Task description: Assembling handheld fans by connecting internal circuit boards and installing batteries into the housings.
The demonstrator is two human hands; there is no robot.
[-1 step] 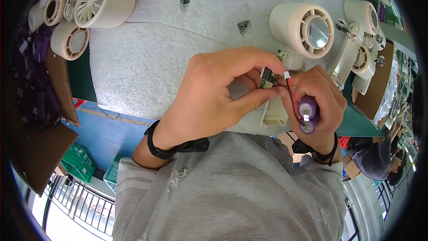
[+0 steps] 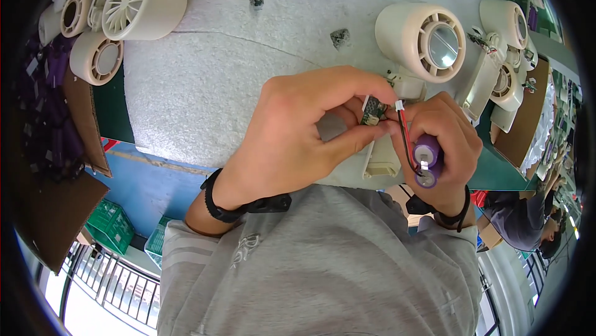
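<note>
My left hand pinches a small green circuit board between thumb and index finger. In my right hand is a purple battery pack of two joined cells, held with its metal-tabbed ends up. A red and black wire pair rises from the pack to a white plug, beside the board and my left fingertips. Both hands meet over a cream plastic housing, which they partly cover. Whether the plug touches the board I cannot tell.
A cream fan head stands just beyond my right hand. More fan parts crowd the far left, others the right. Two small dark bits lie on the pale foam mat. Cardboard boxes flank the table; a co-worker is at right.
</note>
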